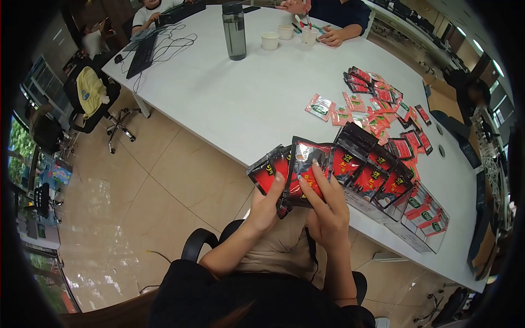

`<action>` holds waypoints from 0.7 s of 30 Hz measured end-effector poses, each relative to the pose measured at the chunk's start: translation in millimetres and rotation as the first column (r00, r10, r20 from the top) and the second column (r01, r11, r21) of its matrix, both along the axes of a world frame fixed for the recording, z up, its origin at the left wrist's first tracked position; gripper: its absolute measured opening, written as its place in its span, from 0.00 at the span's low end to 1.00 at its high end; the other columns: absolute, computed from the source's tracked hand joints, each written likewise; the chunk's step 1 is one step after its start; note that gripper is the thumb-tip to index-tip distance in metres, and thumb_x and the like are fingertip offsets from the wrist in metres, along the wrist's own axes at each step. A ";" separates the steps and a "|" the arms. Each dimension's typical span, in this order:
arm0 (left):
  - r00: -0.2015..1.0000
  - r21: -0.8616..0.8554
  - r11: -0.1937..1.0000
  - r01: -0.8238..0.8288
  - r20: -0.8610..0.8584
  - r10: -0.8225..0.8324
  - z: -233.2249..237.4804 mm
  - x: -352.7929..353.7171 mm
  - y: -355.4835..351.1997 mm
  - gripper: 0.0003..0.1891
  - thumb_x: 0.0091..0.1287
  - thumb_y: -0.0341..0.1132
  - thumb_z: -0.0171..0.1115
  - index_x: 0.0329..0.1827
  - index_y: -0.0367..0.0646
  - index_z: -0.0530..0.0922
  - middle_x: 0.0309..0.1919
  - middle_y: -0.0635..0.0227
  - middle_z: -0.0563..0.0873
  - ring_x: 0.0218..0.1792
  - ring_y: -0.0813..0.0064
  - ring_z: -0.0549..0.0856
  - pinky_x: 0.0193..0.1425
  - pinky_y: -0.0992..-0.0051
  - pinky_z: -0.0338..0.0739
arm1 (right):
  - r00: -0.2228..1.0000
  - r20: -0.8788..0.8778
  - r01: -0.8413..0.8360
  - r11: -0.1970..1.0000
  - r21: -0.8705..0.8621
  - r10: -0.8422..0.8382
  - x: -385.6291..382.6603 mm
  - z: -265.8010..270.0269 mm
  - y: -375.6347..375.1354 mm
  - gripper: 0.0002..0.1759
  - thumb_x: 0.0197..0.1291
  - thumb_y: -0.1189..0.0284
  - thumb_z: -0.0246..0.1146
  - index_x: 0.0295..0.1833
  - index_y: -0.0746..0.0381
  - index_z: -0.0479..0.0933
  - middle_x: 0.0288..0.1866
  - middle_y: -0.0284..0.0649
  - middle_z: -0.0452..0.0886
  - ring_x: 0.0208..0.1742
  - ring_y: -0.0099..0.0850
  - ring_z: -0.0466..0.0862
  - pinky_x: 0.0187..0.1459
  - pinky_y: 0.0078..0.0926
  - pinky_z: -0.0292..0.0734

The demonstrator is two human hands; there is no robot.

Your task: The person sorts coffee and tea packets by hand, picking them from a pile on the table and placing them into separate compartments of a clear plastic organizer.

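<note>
Near the table's front edge, my left hand [265,209] is closed around a fanned bunch of black-and-red coffee sachets [265,176], its thumb across their front. My right hand [330,214] grips a coffee sachet [309,157] at the right side of that bunch, with its fingers over the front. Just right of my right hand stands a box holding rows of similar black-and-red sachets [372,176]. Beside these, red-and-white sachets with green labels [425,214] fill the clear-sided end compartment. How many sachets I hold is hidden by overlap.
Loose red and pink sachets [377,112] lie in a pile behind the box. Farther back on the white table [219,93] are a grey bottle [234,33], paper cups [269,41], a keyboard [142,56] and cables. Two people sit across the table; one person's hand [331,37] rests there.
</note>
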State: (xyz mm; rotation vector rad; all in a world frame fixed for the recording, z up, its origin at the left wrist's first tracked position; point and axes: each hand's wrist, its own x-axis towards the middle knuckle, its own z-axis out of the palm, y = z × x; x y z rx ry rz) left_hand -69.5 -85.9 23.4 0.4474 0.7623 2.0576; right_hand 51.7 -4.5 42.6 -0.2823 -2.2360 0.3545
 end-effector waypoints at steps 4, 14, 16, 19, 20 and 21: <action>0.930 -0.055 0.998 0.030 -0.363 -0.048 -7.3 -15.2 -9.8 0.20 0.63 0.23 0.64 0.59 0.36 0.73 0.50 0.66 0.83 0.50 0.79 0.81 0.55 0.76 0.76 | 0.994 -0.013 -0.113 0.984 -0.140 0.112 -2.6 6.9 0.0 0.31 0.42 0.82 0.57 0.58 0.62 0.79 0.65 0.51 0.74 0.62 0.54 0.76 0.62 0.43 0.71; 0.945 -0.108 0.991 0.083 -0.308 -0.113 -22.9 -15.4 -16.6 0.19 0.64 0.24 0.64 0.58 0.36 0.74 0.48 0.64 0.84 0.49 0.77 0.83 0.54 0.74 0.78 | 0.884 -0.456 -0.185 0.815 -0.549 -0.107 -13.6 -17.4 -11.2 0.30 0.45 0.82 0.75 0.57 0.67 0.75 0.47 0.49 0.82 0.51 0.31 0.81 0.42 0.22 0.79; 0.962 -0.085 0.993 0.086 -0.253 -0.105 -26.5 -11.9 -17.8 0.18 0.65 0.25 0.63 0.58 0.35 0.74 0.49 0.63 0.84 0.49 0.76 0.83 0.55 0.74 0.78 | 0.860 -0.480 -0.260 0.659 -0.706 -0.174 -11.7 -21.1 -18.4 0.26 0.46 0.81 0.76 0.53 0.68 0.75 0.42 0.42 0.82 0.42 0.21 0.81 0.34 0.15 0.76; 0.979 -0.047 0.993 0.107 -0.172 -0.113 -30.6 -11.2 -18.4 0.17 0.68 0.27 0.59 0.59 0.35 0.72 0.50 0.61 0.83 0.51 0.74 0.83 0.56 0.72 0.77 | 0.923 -0.349 -0.173 0.640 -0.749 -0.159 4.7 -31.7 -19.0 0.18 0.48 0.82 0.74 0.44 0.68 0.76 0.41 0.38 0.82 0.36 0.17 0.81 0.31 0.12 0.73; 0.969 -0.042 0.993 0.106 -0.222 -0.113 -32.9 -11.6 -17.9 0.17 0.70 0.28 0.57 0.60 0.34 0.72 0.51 0.59 0.83 0.52 0.73 0.82 0.57 0.71 0.77 | 0.933 -0.320 -0.131 0.670 -0.731 -0.167 10.0 -28.8 -19.6 0.16 0.49 0.83 0.74 0.43 0.68 0.76 0.41 0.38 0.82 0.36 0.17 0.81 0.32 0.13 0.74; 0.956 -0.036 0.994 0.105 -0.272 -0.111 -33.3 -11.4 -16.7 0.17 0.71 0.29 0.56 0.61 0.33 0.71 0.52 0.57 0.83 0.53 0.71 0.82 0.58 0.71 0.77 | 0.940 -0.292 -0.090 0.698 -0.710 -0.175 14.5 -25.7 -19.1 0.15 0.49 0.84 0.73 0.42 0.68 0.76 0.41 0.39 0.81 0.36 0.18 0.81 0.32 0.14 0.75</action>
